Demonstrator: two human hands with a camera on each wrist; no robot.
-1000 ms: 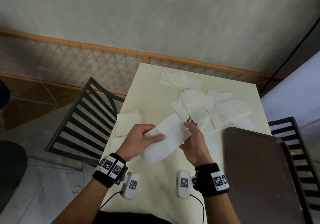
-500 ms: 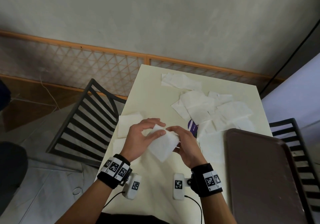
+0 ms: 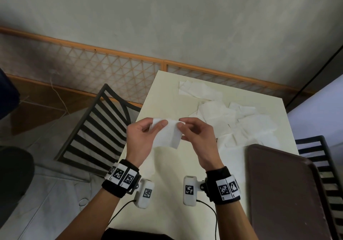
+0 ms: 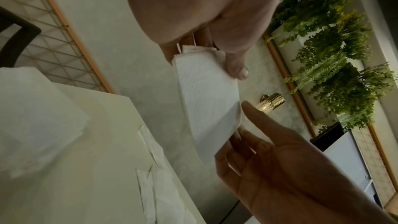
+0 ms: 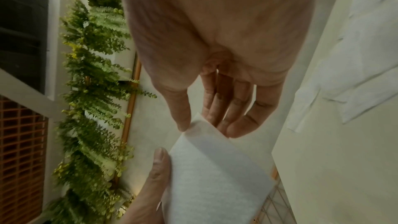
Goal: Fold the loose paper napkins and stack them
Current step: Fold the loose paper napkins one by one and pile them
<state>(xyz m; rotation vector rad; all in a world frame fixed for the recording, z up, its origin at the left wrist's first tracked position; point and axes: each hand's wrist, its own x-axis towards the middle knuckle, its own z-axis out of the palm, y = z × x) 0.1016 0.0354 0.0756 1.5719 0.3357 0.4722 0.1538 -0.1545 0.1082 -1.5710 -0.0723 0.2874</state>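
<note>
Head view, napkin (image 3: 168, 134) now lifted, apparently folded smaller, both hands pinching

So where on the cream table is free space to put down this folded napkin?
Free: the cream table strip near its left edge, and the dark brown plastic tray. Crowded: the far right, covered by loose white paper napkins.

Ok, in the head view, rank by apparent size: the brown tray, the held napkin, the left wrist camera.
1. Brown tray, largest by far, though it sits nearer the camera.
2. Held napkin, pinched by left hand and right hand.
3. Left wrist camera, smallest.
</note>
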